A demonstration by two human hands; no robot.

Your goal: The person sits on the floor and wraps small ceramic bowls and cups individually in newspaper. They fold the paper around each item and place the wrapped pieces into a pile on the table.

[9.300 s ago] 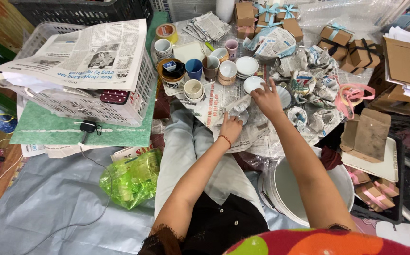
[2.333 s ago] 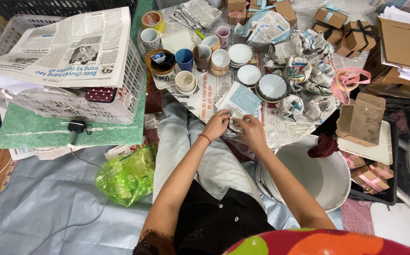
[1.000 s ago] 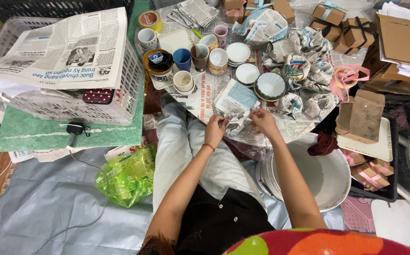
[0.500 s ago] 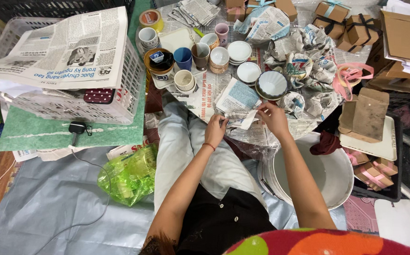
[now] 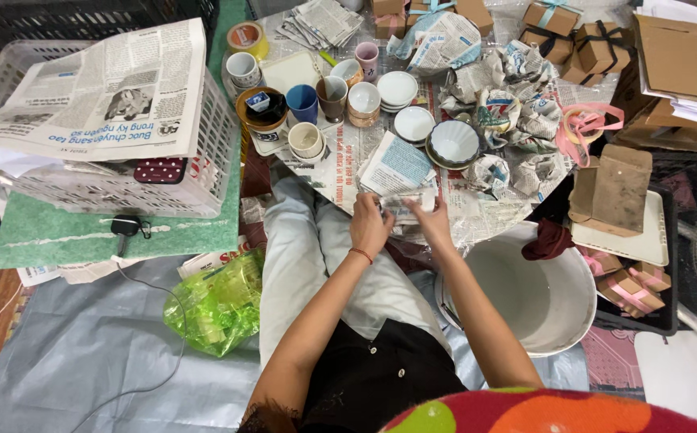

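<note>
- A small bundle wrapped in crumpled printed newspaper (image 5: 407,200) sits at the near edge of the paper-covered surface (image 5: 477,220), pinched between both hands.
- The left hand (image 5: 370,227) closes its fingers on the bundle's left end.
- The right hand (image 5: 431,216) grips the right end.
- Just beyond lies a folded newspaper sheet with a blue picture (image 5: 397,166).
- Beside that stands a white fluted bowl (image 5: 453,142).
- A large white bucket (image 5: 537,295) stands to the right.

1. The floor (image 5: 60,361) is covered by a grey sheet (image 5: 84,377).
2. On it lie a green mat (image 5: 60,232), a crumpled green bag (image 5: 220,301) and a white bucket (image 5: 537,293).
3. Spread newspaper (image 5: 348,164) carries cups (image 5: 307,140) and bowls (image 5: 454,143).
</note>
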